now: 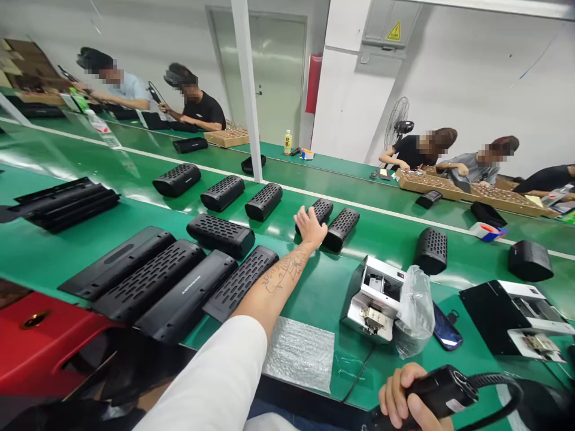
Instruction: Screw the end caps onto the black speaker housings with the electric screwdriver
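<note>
My left hand (311, 227) is stretched far forward, fingers spread, at a black perforated housing (321, 209) that it partly covers. Whether the fingers press on it, I cannot tell. Just right of it lies a similar black housing (344, 228). At the lower right, my right hand (411, 395) is wrapped round a black electric screwdriver (442, 389) with a thick cable at its rear end; its tip is out of sight. Between the hands stands a white-and-black screw feeder (375, 299), with a clear plastic bag (414, 311) against its side.
Long black perforated panels (150, 278) lie at left, beside stacked black strips (67, 203). More housings (223, 193) stand along the green belt. A silvery foam sheet (300, 353), a phone (447, 328) and a second feeder (516, 317) are near me. Several people work across the line.
</note>
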Tool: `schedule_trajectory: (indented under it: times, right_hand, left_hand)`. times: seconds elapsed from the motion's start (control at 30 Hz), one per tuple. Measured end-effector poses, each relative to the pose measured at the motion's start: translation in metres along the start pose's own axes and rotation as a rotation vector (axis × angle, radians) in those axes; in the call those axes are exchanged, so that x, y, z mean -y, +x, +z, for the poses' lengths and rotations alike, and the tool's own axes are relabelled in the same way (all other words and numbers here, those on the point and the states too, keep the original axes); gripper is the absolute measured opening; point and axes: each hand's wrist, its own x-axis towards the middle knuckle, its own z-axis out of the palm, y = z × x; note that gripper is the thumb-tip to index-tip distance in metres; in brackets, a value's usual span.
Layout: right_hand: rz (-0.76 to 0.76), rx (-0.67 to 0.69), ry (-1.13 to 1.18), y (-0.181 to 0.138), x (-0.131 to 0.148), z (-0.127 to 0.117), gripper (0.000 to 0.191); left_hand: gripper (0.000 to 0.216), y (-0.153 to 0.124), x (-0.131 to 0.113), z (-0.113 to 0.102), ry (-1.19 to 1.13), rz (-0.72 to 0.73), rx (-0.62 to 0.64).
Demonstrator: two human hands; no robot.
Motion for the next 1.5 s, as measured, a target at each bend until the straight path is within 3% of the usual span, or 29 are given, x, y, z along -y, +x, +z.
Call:
schedule_trajectory:
  times: [0.07,0.1,0.2,0.27,0.37,0.47,0.53,0.63,0.7,0.77,0.9,1.0,1.2,1.4,1.5]
  right_hand:
    - [-0.002,0.035,0.004,0.008,0.004,0.006,0.032]
    - [-0.015,0.053,-0.008,0.012,0.008,0.010,0.029]
    - [-0.109,0.043,-0.076,0.023,0.022,0.027,0.024]
    - [-0.228,-0.023,-0.132,0.031,0.033,0.040,0.020]
    - [-0.437,-0.174,-0.227,0.049,0.046,0.057,0.026]
    - [-0.602,-0.336,-0.295,0.075,0.052,0.070,0.037]
    - [-0.662,-0.409,-0.318,0.093,0.052,0.073,0.040]
    - [-0.680,-0.442,-0.359,0.118,0.048,0.070,0.044]
    - [-0.656,-0.433,-0.394,0.130,0.044,0.066,0.045]
    - [-0.617,-0.411,-0.424,0.137,0.040,0.061,0.043]
    - [-0.580,-0.378,-0.434,0.129,0.037,0.060,0.040]
    - [-0.620,-0.377,-0.387,0.111,0.047,0.064,0.040]
    - [-0.703,-0.406,-0.337,0.092,0.068,0.069,0.044]
    - [-0.740,-0.461,-0.326,0.090,0.065,0.060,0.031]
    - [-0.753,-0.472,-0.335,0.090,0.064,0.059,0.030]
  left_hand:
    - [0.106,0.009,0.002,-0.022,-0.003,-0.113,-0.001]
    - [0.102,0.011,0.001,-0.032,-0.015,-0.165,0.010]
    - [0.061,0.004,-0.009,-0.054,-0.089,-0.258,0.063]
    - [0.048,-0.005,-0.019,-0.068,-0.153,-0.271,0.108]
    - [0.052,-0.020,-0.025,-0.099,-0.247,-0.264,0.191]
    - [0.076,-0.038,-0.015,-0.153,-0.336,-0.235,0.267]
    - [0.097,-0.060,-0.001,-0.198,-0.379,-0.179,0.314]
    - [0.117,-0.111,0.027,-0.264,-0.256,0.094,0.289]
    - [0.119,-0.153,0.046,-0.294,-0.166,0.174,0.303]
    - [0.118,-0.193,0.066,-0.310,-0.139,0.169,0.357]
    - [0.113,-0.255,0.102,-0.304,-0.169,0.090,0.486]
    - [0.104,-0.278,0.125,-0.285,-0.135,0.114,0.538]
    - [0.099,-0.277,0.151,-0.252,-0.074,0.251,0.663]
    - [0.113,-0.273,0.178,-0.246,-0.062,0.309,0.707]
    - [0.109,-0.277,0.200,-0.242,-0.178,0.357,0.679]
